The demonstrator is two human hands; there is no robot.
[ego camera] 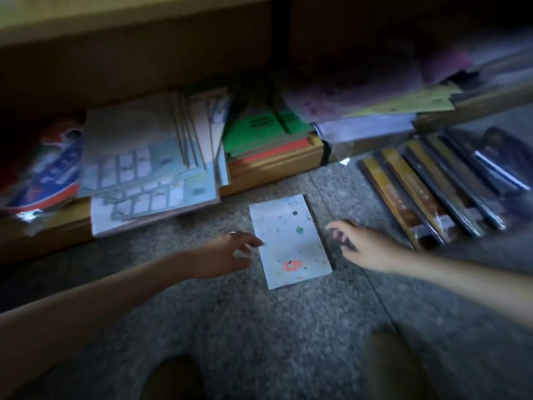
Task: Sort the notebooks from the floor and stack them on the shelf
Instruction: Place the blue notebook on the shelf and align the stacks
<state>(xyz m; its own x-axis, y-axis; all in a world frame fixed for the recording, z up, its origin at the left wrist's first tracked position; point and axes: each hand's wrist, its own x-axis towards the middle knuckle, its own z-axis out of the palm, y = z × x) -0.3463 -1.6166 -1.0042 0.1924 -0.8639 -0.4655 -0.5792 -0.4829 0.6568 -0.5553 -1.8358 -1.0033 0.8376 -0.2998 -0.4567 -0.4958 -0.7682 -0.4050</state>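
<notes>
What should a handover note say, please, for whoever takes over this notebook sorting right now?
Left hand: open, fingertips at the notebook's left edge; blur hides whether they touch.
Right hand: open, fingers loosely curled, beside its right edge, holding nothing.
Things: one pale notebook lies flat on the floor between the hands. The shelf holds a pale stack at left and a green stack beside it. A row of dark books lies on the floor at right.
Done: stacks already on the shelf.
Left: lift the notebook, put it on its matching stack; check whether the dark books belong too.
</notes>
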